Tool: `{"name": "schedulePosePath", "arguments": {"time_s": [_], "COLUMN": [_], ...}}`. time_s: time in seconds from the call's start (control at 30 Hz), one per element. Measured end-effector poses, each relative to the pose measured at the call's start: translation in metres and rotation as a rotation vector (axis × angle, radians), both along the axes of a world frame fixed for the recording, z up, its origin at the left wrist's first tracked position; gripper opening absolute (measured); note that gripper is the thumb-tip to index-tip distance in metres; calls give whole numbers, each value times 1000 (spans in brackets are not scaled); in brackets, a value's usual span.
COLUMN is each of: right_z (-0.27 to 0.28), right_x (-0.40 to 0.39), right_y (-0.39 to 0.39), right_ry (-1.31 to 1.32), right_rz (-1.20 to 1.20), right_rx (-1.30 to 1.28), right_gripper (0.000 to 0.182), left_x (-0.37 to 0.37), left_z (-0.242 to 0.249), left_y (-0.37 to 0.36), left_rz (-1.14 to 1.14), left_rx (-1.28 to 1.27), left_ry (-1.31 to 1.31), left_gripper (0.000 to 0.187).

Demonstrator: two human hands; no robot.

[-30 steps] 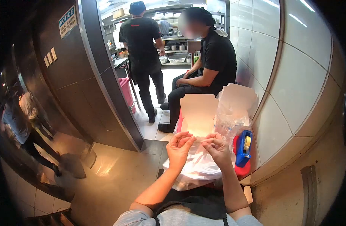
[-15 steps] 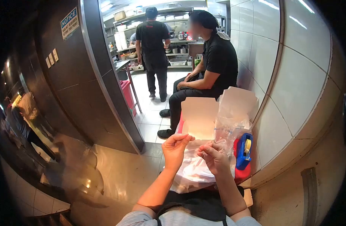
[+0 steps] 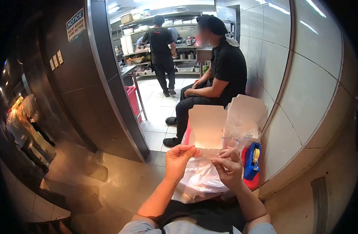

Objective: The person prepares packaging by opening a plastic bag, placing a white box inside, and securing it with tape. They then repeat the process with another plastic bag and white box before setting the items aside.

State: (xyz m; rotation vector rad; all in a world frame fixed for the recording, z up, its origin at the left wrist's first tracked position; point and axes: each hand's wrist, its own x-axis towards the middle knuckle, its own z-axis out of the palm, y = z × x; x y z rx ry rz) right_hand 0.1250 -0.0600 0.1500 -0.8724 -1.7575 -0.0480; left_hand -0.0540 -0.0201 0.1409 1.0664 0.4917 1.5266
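Observation:
My left hand (image 3: 178,162) and my right hand (image 3: 229,168) are raised in front of me, a short gap between them. Each has its thumb and fingertips pinched together. Whatever lies in the pinches is too thin or clear to make out. Just beyond them stands an open white cardboard box (image 3: 207,124) with its flap upright. Under my hands is a white plastic bag (image 3: 202,177), and clear plastic (image 3: 235,137) lies beside the box. To the right of my right hand sits a blue tape dispenser (image 3: 251,165) with a yellowish roll.
Another white cardboard panel (image 3: 247,111) leans near the tiled wall (image 3: 307,97). A person in black (image 3: 229,72) sits just beyond the boxes. Farther off, another person (image 3: 161,54) stands by the kitchen shelves (image 3: 186,60). A dark door frame (image 3: 112,85) rises on the left.
My right hand has shifted slightly right and down, widening the gap; my left hand has lowered a little. The person at the back has stepped farther away, toward the shelves.

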Motion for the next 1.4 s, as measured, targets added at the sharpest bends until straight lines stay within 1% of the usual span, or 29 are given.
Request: {"name": "schedulePosePath", "arguments": {"time_s": [0.03,0.13,0.17,0.2,0.27,0.37,0.47,0.5,0.53,0.57,0.6,0.63,0.67,0.7,0.73,0.8,0.83,0.93,1.0,1.07,1.1,1.13,1.17,1.2,1.23,1.27,1.33,1.4], "right_z": [-1,-7,-12,-27,-34,-15,-12,-9,-13,-9,-4,0,-12,-20,-19,-10,-14,-9,-22,-17,-25,-31,-32,-35,-37,-45,-50,-74], "right_x": [3,2,-2,-3,2,2,10,17,25,46,66,87,107,123,115,97,94,63,48,20,13,6,0,-4,-7,-3,5,16], "right_y": [-1,-5,-6,-7,-9,-24,-23,-20,-11,-12,-13,-13,-7,-8,-9,-10,-6,0,14,11,16,20,20,15,11,6,-5,-19], "right_ry": [48,679,798,1020,770,414,163,0,6,83,163,245,412,285,331,422,426,714,707,672,616,561,521,533,546,582,533,601], "right_rz": [51,446,520,596,345,139,33,-18,-29,-102,-171,-234,-205,-177,-108,18,77,366,500,520,548,571,505,437,370,325,167,77], "right_rx": [-58,-540,-566,-675,-556,-359,-183,-55,28,-31,-92,-154,-196,-237,-269,-336,-394,-520,-575,-604,-568,-532,-494,-514,-535,-593,-504,-455], "right_gripper": [6,5,6,7,6,7,9,3,5,4,4,5,8,6,7,14,40,66,86,89,90,92,92,91,90,88,73,62], "left_x": [1,10,12,14,14,8,5,4,-2,-15,-46,-85,-97,-92,-86,-66,-60,-38,-28,-16,-9,-3,4,11,13,18,29,41], "left_z": [0,4,6,5,1,-5,-2,0,0,1,9,12,21,20,15,12,9,10,8,8,9,5,-1,-7,-12,-15,-31,-41], "left_y": [-2,-8,-7,-7,-8,-12,-18,-21,-20,-16,1,18,19,20,16,15,18,13,11,4,-2,-6,-10,-15,-20,-25,-25,-28], "left_rz": [-3,-64,-78,-68,-43,-68,-110,-125,-40,46,215,280,406,390,379,227,196,129,110,89,58,72,76,70,73,71,19,-115], "left_rx": [-19,-48,-50,-35,-4,-42,-113,-140,-204,-268,-131,-51,-68,-133,-211,-224,-175,-77,6,81,112,156,201,245,268,259,246,199], "left_ry": [12,-111,-120,-83,-1,26,-19,-42,-15,15,-103,-243,-235,-119,3,-65,-69,-7,97,228,279,327,373,417,553,641,659,714], "left_gripper": [9,6,7,7,6,5,5,6,6,8,9,5,6,10,13,18,23,25,30,35,43,45,47,49,53,55,57,62]}}
